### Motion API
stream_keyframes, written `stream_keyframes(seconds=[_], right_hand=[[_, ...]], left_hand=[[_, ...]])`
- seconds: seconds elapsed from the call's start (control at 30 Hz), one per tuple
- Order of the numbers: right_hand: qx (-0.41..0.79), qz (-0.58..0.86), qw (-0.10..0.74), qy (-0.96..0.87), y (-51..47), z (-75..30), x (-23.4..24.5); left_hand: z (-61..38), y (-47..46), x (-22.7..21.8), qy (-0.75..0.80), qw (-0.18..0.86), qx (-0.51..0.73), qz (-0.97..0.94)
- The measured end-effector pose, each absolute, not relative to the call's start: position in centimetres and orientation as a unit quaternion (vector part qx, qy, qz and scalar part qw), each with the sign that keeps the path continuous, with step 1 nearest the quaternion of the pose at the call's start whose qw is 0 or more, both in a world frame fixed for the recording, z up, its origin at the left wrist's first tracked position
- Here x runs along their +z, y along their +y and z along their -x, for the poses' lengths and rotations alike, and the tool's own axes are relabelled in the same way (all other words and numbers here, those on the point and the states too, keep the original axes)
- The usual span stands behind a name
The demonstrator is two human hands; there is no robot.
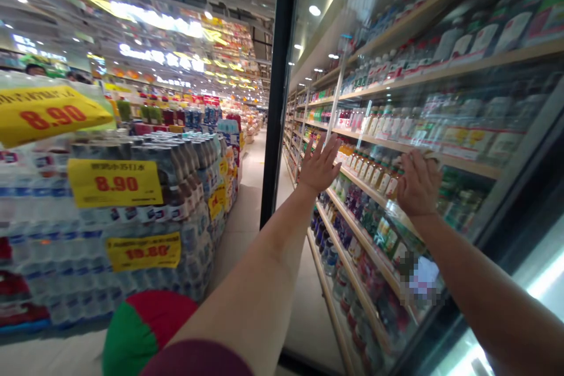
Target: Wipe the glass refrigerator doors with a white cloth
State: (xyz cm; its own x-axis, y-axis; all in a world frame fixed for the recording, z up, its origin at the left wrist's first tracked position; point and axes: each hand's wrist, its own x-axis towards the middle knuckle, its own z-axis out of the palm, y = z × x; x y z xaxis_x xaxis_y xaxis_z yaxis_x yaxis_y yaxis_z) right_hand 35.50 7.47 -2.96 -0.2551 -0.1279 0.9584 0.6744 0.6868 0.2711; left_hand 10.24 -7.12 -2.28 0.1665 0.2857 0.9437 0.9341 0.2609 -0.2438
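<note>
A tall glass door (361, 29) with a black frame (276, 94) stands in front of me, and rows of bottles show in its pane. Flat against the glass, fingers spread, is my left hand (319, 165), which holds nothing. My right hand (418, 185) is farther right on the same pane. Its fingers press on a pale cloth (430, 156), only the edge of which shows above the knuckles; the rest is hidden by the hand.
To the left, packs of bottled water (66, 247) are stacked high, with yellow price signs (115, 183). An aisle (253, 170) runs away between the stack and the door. Below my left arm is a round red and green object (132, 329).
</note>
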Motion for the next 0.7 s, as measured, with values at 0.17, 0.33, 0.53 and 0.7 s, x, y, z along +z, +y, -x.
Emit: stream_keyframes(seconds=[0.17, 0.33, 0.53, 0.7], right_hand=[[-0.349, 0.195, 0.580, -0.710, 7.3, -35.6, -2.9], [-0.386, 0.192, 0.580, -0.691, 7.2, -35.6, -3.0], [-0.401, 0.190, 0.578, -0.685, 7.4, -35.7, -3.3], [-0.401, 0.196, 0.586, -0.676, 7.3, -35.3, -3.5]], left_hand=[[-10.5, -7.5, -2.3, -0.581, 0.544, -0.291, 0.531], [-10.6, -7.8, -2.2, -0.578, 0.554, -0.285, 0.527], [-10.9, -8.3, -2.3, -0.590, 0.560, -0.267, 0.517], [-9.8, -9.5, -1.8, -0.571, 0.577, -0.242, 0.532]])
